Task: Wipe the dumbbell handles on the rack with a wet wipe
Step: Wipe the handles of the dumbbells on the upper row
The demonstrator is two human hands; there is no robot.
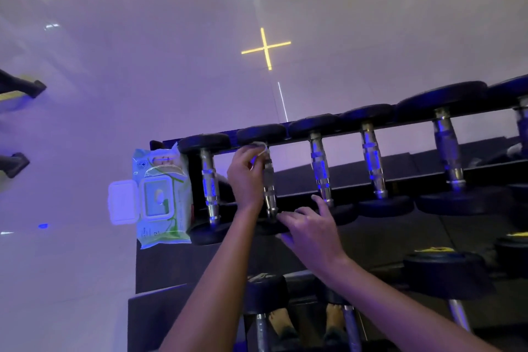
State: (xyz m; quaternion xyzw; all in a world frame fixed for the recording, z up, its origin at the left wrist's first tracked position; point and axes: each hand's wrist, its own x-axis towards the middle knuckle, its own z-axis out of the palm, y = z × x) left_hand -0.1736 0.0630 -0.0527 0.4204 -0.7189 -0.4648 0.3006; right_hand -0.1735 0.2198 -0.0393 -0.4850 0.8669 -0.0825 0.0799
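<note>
Left hand (pixel 247 177) has its fingers (pixel 251 151) closed around a small wet wipe (pixel 260 146), pressed at the far end of the second dumbbell handle (pixel 269 186) from the left on the top tier of the rack (pixel 400 126), likely so the wipe can wrap the knurled chrome bar and be drawn along it. Right hand (pixel 310 227) holds nothing; its fingers lie spread and flat on the near black head of that same dumbbell (pixel 271 227), probably bracing it so it does not roll in the cradle during wiping. Wipes pack (pixel 160 194) sits at the left end of the rack, touching the first dumbbell (pixel 210 186), its lid flipped open, kept near for a fresh sheet. More dumbbells run to the right along the tier, heads getting bigger, handles lying front to back across the two rails. A lower tier with more dumbbells shows beneath the arms, and bare feet show through it on the floor. Floor (pixel 143 66) is pale, glossy tile under purple-blue lighting, with a yellow cross-shaped glow (pixel 265 47) reflected on it; dark equipment feet poke in at the far left. Judged early in the task: most handles to the right are still to wipe.
</note>
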